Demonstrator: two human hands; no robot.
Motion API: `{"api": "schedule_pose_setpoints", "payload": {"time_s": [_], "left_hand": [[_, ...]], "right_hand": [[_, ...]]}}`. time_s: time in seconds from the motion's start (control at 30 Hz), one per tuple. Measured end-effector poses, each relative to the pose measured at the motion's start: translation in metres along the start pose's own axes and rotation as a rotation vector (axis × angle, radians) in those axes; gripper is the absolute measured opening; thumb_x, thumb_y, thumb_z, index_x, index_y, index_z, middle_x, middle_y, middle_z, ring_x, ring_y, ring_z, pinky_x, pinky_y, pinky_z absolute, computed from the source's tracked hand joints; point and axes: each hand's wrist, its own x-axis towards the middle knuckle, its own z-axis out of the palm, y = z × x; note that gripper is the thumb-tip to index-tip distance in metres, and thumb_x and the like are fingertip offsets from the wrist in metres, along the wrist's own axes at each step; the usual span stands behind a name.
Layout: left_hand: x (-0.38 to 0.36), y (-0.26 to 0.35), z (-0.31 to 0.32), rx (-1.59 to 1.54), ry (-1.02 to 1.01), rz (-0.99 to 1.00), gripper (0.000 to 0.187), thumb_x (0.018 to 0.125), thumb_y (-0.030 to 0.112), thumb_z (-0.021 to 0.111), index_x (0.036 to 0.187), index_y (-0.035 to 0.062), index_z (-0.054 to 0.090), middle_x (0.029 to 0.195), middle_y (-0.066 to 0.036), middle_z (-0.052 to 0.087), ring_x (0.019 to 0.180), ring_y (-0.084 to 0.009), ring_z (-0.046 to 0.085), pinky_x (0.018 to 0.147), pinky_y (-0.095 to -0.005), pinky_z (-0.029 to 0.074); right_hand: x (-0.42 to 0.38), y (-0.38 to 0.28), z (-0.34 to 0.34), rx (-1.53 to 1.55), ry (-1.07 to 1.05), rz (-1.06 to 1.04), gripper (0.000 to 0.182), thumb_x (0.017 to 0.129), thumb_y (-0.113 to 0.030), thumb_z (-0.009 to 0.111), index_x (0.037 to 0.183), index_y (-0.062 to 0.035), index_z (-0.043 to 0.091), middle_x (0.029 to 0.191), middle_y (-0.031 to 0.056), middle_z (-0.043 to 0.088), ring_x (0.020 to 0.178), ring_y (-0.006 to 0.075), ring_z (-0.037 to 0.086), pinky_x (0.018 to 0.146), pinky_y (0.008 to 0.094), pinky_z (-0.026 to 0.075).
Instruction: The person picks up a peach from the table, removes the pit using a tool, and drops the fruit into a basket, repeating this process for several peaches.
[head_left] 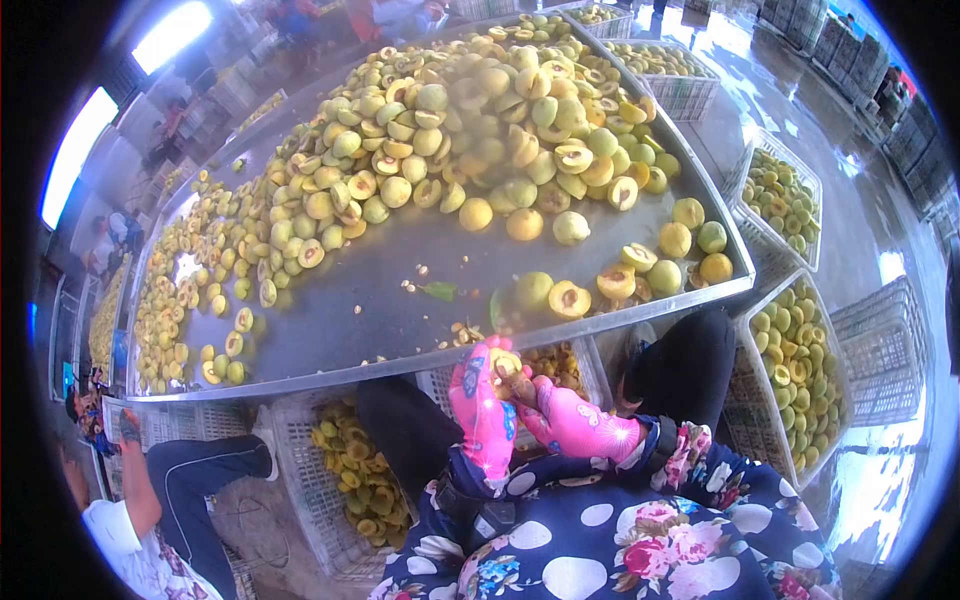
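In front of my lap, just below the near edge of the metal table (660, 310), both my hands meet in pink gloves. My left hand (482, 408) is wrapped round a yellow-green stone fruit (504, 364), which is cut and shows pale flesh. The bare fingertips of my right hand (580, 422) poke out of the glove and press against the same fruit from the right. Under my hands, a crate (592, 372) holds brownish pieces. Halved fruit (570, 299), one with a brown hollow, lies close to the table's rim.
A large heap of whole and halved fruit (430, 140) covers the table's far side. Fruit-filled crates stand at the right (795, 380), farther back (780, 195) and at my left (300, 470). Another person (150, 510) sits at the lower left. The floor (860, 180) looks wet.
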Motion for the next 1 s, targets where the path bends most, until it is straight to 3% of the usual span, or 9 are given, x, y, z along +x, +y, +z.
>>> {"api": "schedule_pose_setpoints", "payload": {"time_s": [0.03, 0.17, 0.23, 0.33, 0.5, 0.63, 0.7, 0.87, 1.0], "left_hand": [[0.001, -0.001, -0.001, -0.004, 0.01, 0.015, 0.024, 0.088, 0.02, 0.054, 0.102, 0.0014, 0.056, 0.092, -0.011, 0.06, 0.072, -0.0206, 0.059, 0.062, -0.0327, 0.053], [0.004, -0.003, -0.003, 0.022, 0.033, 0.056, 0.02, 0.086, 0.018, 0.059, 0.098, 0.0017, 0.06, 0.087, -0.011, 0.062, 0.062, -0.0205, 0.061, 0.056, -0.0296, 0.053], [0.005, -0.003, -0.004, 0.029, 0.042, 0.061, 0.019, 0.086, 0.018, 0.059, 0.097, 0.002, 0.06, 0.087, -0.01, 0.062, 0.061, -0.0203, 0.061, 0.055, -0.0294, 0.052], [0.007, -0.004, -0.008, 0.024, 0.057, 0.058, 0.018, 0.086, 0.017, 0.058, 0.097, 0.0022, 0.06, 0.087, -0.009, 0.062, 0.061, -0.02, 0.06, 0.055, -0.0294, 0.052], [0.011, -0.008, -0.015, 0.059, 0.123, 0.051, 0.018, 0.087, 0.015, 0.055, 0.099, 0.0012, 0.06, 0.088, -0.009, 0.061, 0.062, -0.0199, 0.059, 0.056, -0.0304, 0.052], [0.013, -0.01, -0.021, 0.038, 0.109, 0.064, 0.021, 0.088, 0.016, 0.055, 0.101, 0.0005, 0.059, 0.09, -0.01, 0.06, 0.064, -0.0206, 0.059, 0.056, -0.0308, 0.053], [0.01, -0.007, -0.017, 0.05, 0.146, 0.072, 0.022, 0.088, 0.017, 0.055, 0.102, 0.0006, 0.058, 0.092, -0.01, 0.06, 0.065, -0.0209, 0.059, 0.056, -0.0311, 0.053], [0.016, -0.01, -0.036, -0.087, 0.023, -0.057, 0.029, 0.089, 0.019, 0.053, 0.11, -0.0009, 0.053, 0.102, -0.011, 0.058, 0.078, -0.0235, 0.06, 0.067, -0.0352, 0.053], [0.017, 0.011, -0.038, -0.187, -0.109, -0.194, 0.031, 0.093, 0.024, 0.045, 0.112, -0.0003, 0.049, 0.108, -0.015, 0.056, 0.093, -0.028, 0.058, 0.075, -0.0419, 0.052]], "right_hand": [[0.0, -0.002, -0.001, 0.106, -0.007, 0.04, 0.027, 0.088, -0.019, 0.051, 0.098, 0.0049, 0.044, 0.064, 0.0184, 0.055, 0.053, 0.0309, 0.059, 0.045, 0.0375, 0.044], [-0.003, 0.049, 0.04, -0.179, -0.054, -0.027, 0.029, 0.086, -0.02, 0.054, 0.095, 0.0051, 0.044, 0.063, 0.0199, 0.056, 0.058, 0.0329, 0.061, 0.047, 0.0392, 0.044], [0.002, 0.011, 0.011, -0.095, -0.143, 0.107, 0.03, 0.085, -0.02, 0.055, 0.096, 0.0054, 0.043, 0.063, 0.0201, 0.056, 0.059, 0.0331, 0.061, 0.047, 0.0395, 0.044], [0.005, 0.01, 0.016, 0.229, -0.053, 0.171, 0.032, 0.084, -0.019, 0.056, 0.097, 0.0072, 0.043, 0.064, 0.0206, 0.056, 0.059, 0.0337, 0.061, 0.047, 0.0408, 0.044], [0.007, 0.012, 0.017, -0.133, -0.208, 0.133, 0.035, 0.083, -0.017, 0.055, 0.102, 0.009, 0.042, 0.07, 0.0222, 0.058, 0.065, 0.0352, 0.062, 0.053, 0.0406, 0.047], [0.01, 0.014, 0.026, 0.272, -0.119, 0.204, 0.035, 0.082, -0.015, 0.054, 0.104, 0.0095, 0.041, 0.076, 0.0239, 0.059, 0.07, 0.0364, 0.062, 0.056, 0.0405, 0.048], [0.01, 0.028, 0.042, 0.267, -0.144, 0.167, 0.036, 0.081, -0.014, 0.054, 0.104, 0.0096, 0.041, 0.078, 0.0245, 0.059, 0.07, 0.0378, 0.062, 0.056, 0.042, 0.047], [0.009, 0.081, 0.078, 0.125, -0.139, 0.052, 0.035, 0.079, -0.014, 0.054, 0.103, 0.0084, 0.041, 0.076, 0.0263, 0.058, 0.07, 0.0406, 0.06, 0.057, 0.0441, 0.047], [0.017, 0.005, 0.007, 0.03, -0.191, 0.213, 0.032, 0.08, -0.017, 0.052, 0.099, 0.0062, 0.042, 0.072, 0.026, 0.058, 0.068, 0.0404, 0.059, 0.056, 0.0447, 0.046]]}}
